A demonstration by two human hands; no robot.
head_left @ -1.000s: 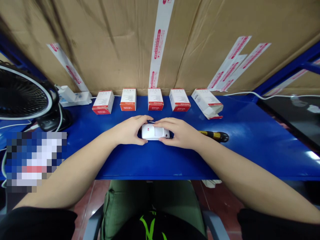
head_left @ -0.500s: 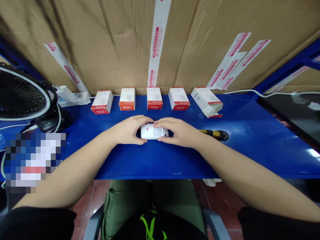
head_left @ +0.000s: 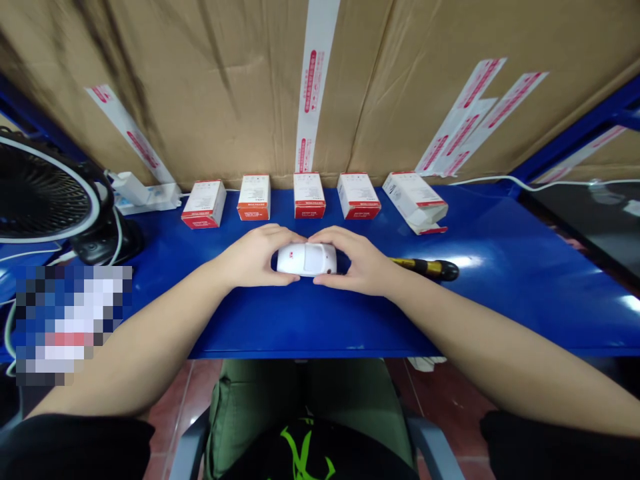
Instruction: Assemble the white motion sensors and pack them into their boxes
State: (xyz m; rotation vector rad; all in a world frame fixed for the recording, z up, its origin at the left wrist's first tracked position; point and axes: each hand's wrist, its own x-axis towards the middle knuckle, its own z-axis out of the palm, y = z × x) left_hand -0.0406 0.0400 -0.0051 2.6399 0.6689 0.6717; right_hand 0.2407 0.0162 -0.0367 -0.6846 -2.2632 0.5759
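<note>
A white motion detector (head_left: 314, 259) with a small red mark lies sideways between my hands, over the blue table. My left hand (head_left: 256, 256) grips its left part, fingers along the far edge and thumb along the near edge. My right hand (head_left: 357, 260) holds the right part in the same way, thumb near the dark spot at that end. A screwdriver (head_left: 429, 268) with a yellow and black handle rests on the table just right of my right wrist, partly hidden behind the forearm.
Several small white and red boxes stand in a row at the back; the rightmost box (head_left: 416, 202) has its front flap open. A black fan (head_left: 45, 187) and a white power strip (head_left: 150, 199) are on the left. Cardboard (head_left: 240, 100) lines the back of the blue table (head_left: 300, 327).
Both hands have shifted slightly on the detector, which moved a little left and away from me. The fingertips of both hands now meet closer together at its far edge.
</note>
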